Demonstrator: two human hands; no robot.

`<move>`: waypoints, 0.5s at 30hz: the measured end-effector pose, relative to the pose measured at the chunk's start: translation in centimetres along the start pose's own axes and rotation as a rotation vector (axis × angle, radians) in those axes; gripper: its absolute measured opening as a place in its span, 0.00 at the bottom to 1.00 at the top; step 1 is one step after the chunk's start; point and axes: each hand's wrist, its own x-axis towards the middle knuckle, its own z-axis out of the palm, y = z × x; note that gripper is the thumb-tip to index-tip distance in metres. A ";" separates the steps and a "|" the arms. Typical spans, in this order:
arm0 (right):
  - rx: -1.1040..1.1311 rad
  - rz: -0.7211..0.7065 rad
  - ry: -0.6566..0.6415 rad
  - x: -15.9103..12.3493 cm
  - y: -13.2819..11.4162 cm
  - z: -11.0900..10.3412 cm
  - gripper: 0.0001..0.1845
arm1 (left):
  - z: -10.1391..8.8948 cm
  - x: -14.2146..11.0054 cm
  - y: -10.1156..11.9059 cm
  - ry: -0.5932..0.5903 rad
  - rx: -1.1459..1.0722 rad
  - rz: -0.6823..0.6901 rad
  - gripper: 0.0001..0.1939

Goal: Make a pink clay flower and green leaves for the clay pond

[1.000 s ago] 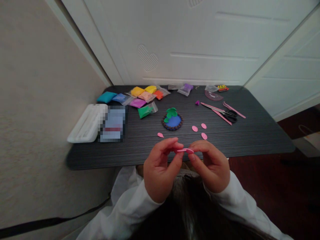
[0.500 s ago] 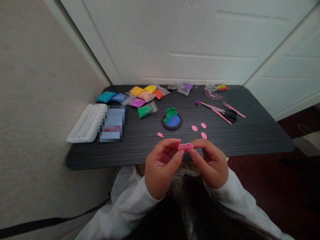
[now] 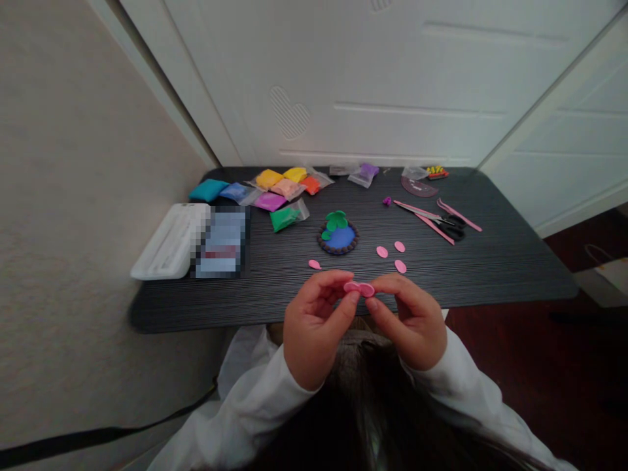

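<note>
Two joined pink clay petals [image 3: 359, 288] are pinched between the fingertips of my left hand [image 3: 316, 327] and my right hand [image 3: 405, 320], just above the near edge of the dark table [image 3: 490, 268]. Loose pink petals [image 3: 391, 253] lie on the table beyond my right hand, and one more pink petal [image 3: 314, 264] lies beyond my left. Farther back sits a round clay piece [image 3: 338, 233] with a blue middle, brown rim and green leaves.
Bagged clay in several colours [image 3: 275, 190] lines the back left. A white tray [image 3: 169, 242] and a blurred card sit at the left edge. Scissors and pink tools [image 3: 439, 219] lie at the right, with small bags [image 3: 366, 173] behind. A white door stands behind the table.
The pink petals turned from edge-on to face-up between my fingers, and both hands shifted slightly away from me and to the left.
</note>
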 end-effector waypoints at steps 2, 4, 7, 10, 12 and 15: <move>0.002 0.012 0.019 0.0 0.1 0.1 0.10 | 0.0 0.0 0.0 0.004 0.012 0.000 0.10; 0.004 0.019 0.026 0.0 0.2 0.1 0.09 | 0.0 -0.1 0.0 0.001 0.027 0.003 0.11; 0.015 0.023 0.033 0.0 0.3 0.2 0.09 | 0.0 -0.1 -0.1 0.005 0.054 0.024 0.12; 0.024 0.024 0.043 -0.1 0.4 0.2 0.08 | 0.0 -0.2 0.0 0.002 0.070 0.042 0.12; 0.029 0.024 0.041 -0.1 0.4 0.2 0.08 | -0.1 -0.3 0.0 -0.006 0.073 0.048 0.12; 0.061 0.031 0.045 -0.2 0.6 0.3 0.08 | -0.1 -0.4 0.0 -0.019 0.075 0.052 0.13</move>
